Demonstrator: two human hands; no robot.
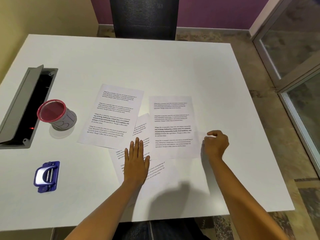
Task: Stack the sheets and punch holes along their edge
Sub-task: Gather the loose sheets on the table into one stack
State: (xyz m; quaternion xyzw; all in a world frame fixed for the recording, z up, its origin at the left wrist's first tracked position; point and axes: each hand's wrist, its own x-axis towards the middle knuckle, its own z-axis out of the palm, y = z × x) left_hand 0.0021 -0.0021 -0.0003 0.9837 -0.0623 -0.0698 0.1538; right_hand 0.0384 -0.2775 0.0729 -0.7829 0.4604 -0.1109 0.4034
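Observation:
Three printed sheets lie loosely overlapped on the white table [173, 66]. The left sheet [112, 115] is tilted, the right sheet [173, 127] lies almost straight, and a bottom sheet [166, 177] sits partly under both. My left hand [136, 163] rests flat, fingers together, on the bottom sheet. My right hand [215, 143] is curled at the right sheet's right edge, fingertips pinching or touching that edge, which looks blurred. A blue hole punch [46, 176] lies at the near left, apart from both hands.
A mesh cup with a pink rim [57, 115] stands left of the sheets. An open grey cable hatch [26, 106] is sunk into the table's left side. A dark chair [143, 16] stands beyond the far edge. Glass panels are on the right.

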